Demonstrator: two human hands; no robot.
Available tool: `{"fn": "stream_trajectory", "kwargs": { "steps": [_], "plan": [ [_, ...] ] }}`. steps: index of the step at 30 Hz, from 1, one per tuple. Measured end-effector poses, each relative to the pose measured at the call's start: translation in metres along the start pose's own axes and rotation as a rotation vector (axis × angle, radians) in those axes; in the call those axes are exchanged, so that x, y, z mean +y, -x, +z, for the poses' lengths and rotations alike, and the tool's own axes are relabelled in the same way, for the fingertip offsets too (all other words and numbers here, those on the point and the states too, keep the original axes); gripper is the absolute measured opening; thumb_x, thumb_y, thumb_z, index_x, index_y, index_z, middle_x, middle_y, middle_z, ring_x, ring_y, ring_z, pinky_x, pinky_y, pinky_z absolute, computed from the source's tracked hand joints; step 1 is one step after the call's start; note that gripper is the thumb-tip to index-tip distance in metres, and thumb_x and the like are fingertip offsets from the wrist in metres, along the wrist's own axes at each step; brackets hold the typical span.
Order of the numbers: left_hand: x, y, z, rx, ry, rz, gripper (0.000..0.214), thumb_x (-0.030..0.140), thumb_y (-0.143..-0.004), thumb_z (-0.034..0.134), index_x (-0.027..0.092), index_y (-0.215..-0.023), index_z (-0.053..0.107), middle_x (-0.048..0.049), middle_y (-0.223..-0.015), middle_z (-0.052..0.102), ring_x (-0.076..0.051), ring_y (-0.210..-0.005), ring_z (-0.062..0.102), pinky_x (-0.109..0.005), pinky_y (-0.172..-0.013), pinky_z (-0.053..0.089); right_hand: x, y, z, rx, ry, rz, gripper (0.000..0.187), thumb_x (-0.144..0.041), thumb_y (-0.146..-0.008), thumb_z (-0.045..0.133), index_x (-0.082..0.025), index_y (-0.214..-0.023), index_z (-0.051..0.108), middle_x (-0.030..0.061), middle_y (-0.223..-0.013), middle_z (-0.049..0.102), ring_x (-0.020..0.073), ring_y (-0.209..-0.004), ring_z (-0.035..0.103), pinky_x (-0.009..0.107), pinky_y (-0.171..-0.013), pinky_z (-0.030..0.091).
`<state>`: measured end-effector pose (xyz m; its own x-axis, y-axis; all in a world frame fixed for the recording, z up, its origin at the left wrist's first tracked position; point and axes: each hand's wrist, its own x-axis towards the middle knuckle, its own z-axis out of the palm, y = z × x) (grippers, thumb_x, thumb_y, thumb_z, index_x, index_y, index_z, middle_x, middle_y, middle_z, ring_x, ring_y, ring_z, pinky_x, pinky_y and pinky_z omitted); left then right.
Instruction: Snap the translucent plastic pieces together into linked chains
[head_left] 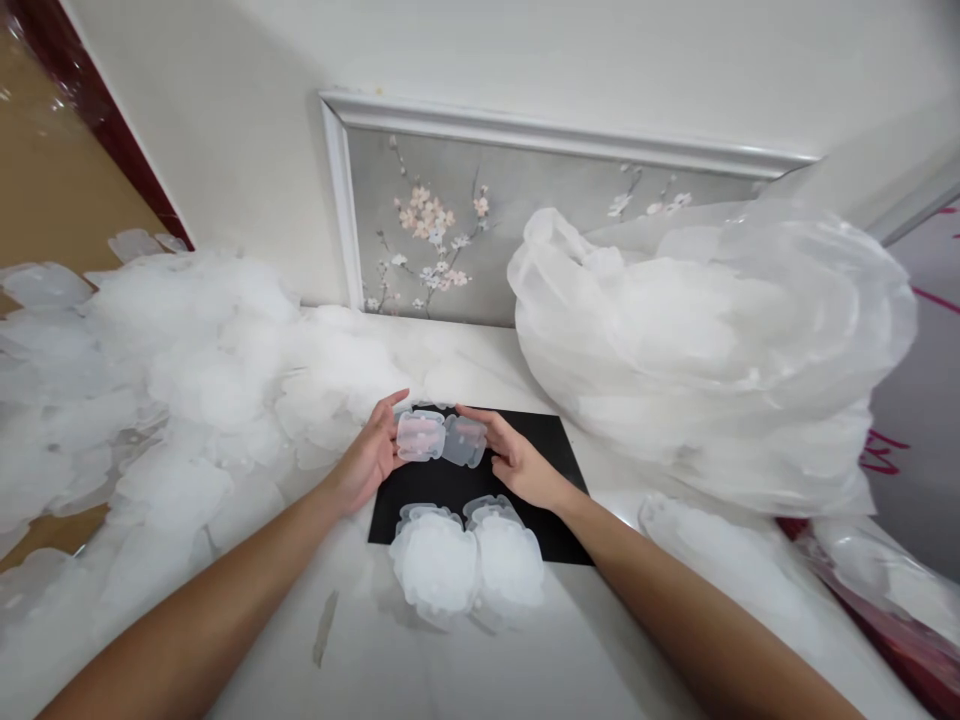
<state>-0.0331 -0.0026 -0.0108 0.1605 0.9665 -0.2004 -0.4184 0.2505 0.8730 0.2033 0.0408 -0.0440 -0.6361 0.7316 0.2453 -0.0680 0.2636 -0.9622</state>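
Note:
Over a black mat (pixel 566 530), my hands hold a thin translucent plastic piece (pixel 421 437) with two rounded lobes side by side. Whether the lobes are joined or separate pieces, I cannot tell. My left hand (pixel 367 460) closes on the left lobe's outer edge, its fingers partly behind the plastic. At the right lobe's outer edge, my right hand (pixel 521 465) grips with index finger stretched along the top and thumb below. Nearer to me, two adjoining piles of similar pieces (pixel 435 560) overlap the mat's front edge.
A big heap of translucent pieces (pixel 187 350) covers the left side. To the right bulges a large clear plastic bag (pixel 697 350) full of white pieces, with more loose pieces (pixel 720 560) below it. Behind the white table (pixel 360 640) stands a wall with a framed floral panel (pixel 442 225).

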Motion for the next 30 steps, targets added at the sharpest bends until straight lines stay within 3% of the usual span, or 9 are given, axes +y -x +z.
{"fn": "stream_trajectory", "kwargs": {
  "steps": [7,13,21,30],
  "plan": [
    [0.002,0.002,0.002,0.005,0.004,-0.013,0.068,0.059,-0.091,0.047,0.027,-0.148,0.027,-0.0124,-0.115,0.070,-0.025,-0.107,0.066,-0.041,-0.095,0.047,0.003,0.001,0.005,0.027,0.217,-0.060,0.074,-0.001,-0.074,0.043,-0.026,-0.143,0.031,0.0105,-0.147,0.047,0.0206,-0.136,0.045,0.048,-0.113,0.035],
    [0.001,0.002,0.001,-0.049,0.043,0.006,0.073,0.057,-0.089,0.053,0.027,-0.150,0.027,-0.0122,-0.112,0.072,-0.025,-0.106,0.066,-0.039,-0.093,0.048,0.008,0.002,0.003,0.091,0.351,-0.028,0.069,0.000,-0.073,0.037,-0.024,-0.138,0.041,0.0072,-0.133,0.061,0.0188,-0.127,0.055,0.047,-0.112,0.038],
    [0.002,0.001,0.002,-0.048,-0.036,0.008,0.070,0.062,-0.090,0.046,0.028,-0.148,0.028,-0.0124,-0.114,0.071,-0.027,-0.108,0.065,-0.044,-0.097,0.044,0.008,-0.001,-0.003,0.229,0.363,0.010,0.044,-0.006,-0.078,0.040,-0.023,-0.114,0.059,0.0047,-0.112,0.070,0.0187,-0.108,0.066,0.039,-0.098,0.050],
    [0.000,0.001,0.002,-0.073,-0.088,0.011,0.070,0.065,-0.086,0.048,0.030,-0.145,0.033,-0.0111,-0.116,0.070,-0.028,-0.114,0.062,-0.045,-0.100,0.042,0.001,-0.002,-0.006,0.197,0.411,-0.044,0.033,-0.005,-0.079,0.039,-0.021,-0.090,0.065,0.0036,-0.095,0.069,0.0179,-0.092,0.066,0.035,-0.086,0.051]
  ]
}}
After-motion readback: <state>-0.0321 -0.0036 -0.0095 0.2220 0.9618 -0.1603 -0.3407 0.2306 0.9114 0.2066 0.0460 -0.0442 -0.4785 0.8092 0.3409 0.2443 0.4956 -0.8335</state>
